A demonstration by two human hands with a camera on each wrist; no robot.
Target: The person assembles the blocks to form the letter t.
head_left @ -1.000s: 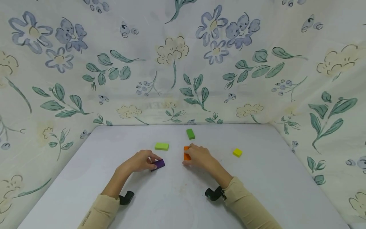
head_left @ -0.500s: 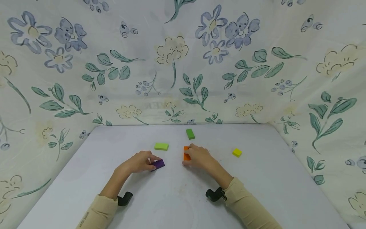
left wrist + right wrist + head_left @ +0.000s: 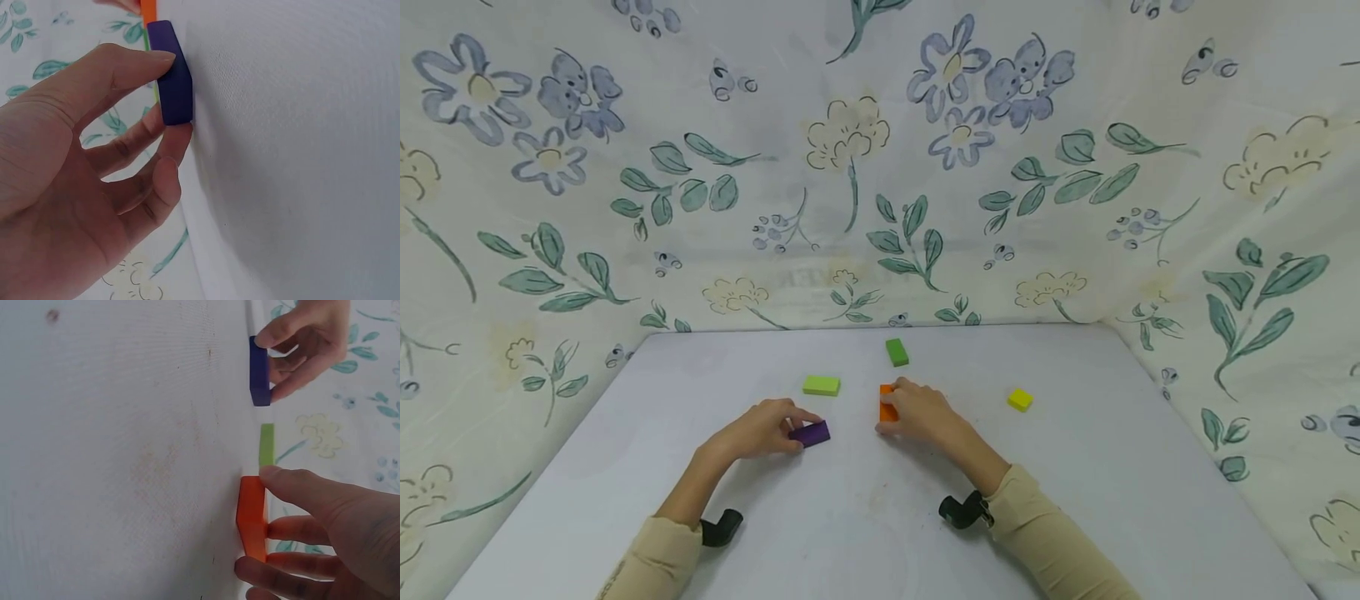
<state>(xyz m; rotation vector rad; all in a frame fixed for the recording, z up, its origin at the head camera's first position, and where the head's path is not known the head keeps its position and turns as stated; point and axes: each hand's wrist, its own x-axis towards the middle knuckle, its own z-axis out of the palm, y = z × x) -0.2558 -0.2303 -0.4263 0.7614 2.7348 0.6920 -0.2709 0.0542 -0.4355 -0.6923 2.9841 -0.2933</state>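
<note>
My left hand (image 3: 766, 428) pinches a dark purple block (image 3: 809, 434) between thumb and fingers, left of the middle of the table. In the left wrist view the thumb (image 3: 164, 57) presses on the face of that purple block (image 3: 175, 87), with a fingertip under its near end. Further right, my right hand (image 3: 919, 410) grips an orange block (image 3: 888, 405) by its ends. The right wrist view shows the thumb at one end of the orange block (image 3: 252, 512) and fingers at the other. A gap separates the two held blocks.
A light green block (image 3: 822, 386) lies just behind the two hands. Beyond it is a darker green block (image 3: 897, 352), and a small yellow block (image 3: 1020, 400) sits to the right. Floral cloth (image 3: 850, 208) hangs behind the white table (image 3: 865, 533).
The left hand has shifted slightly left and toward the body, and the purple block in it has turned a little. My right hand stays on the orange block.
</note>
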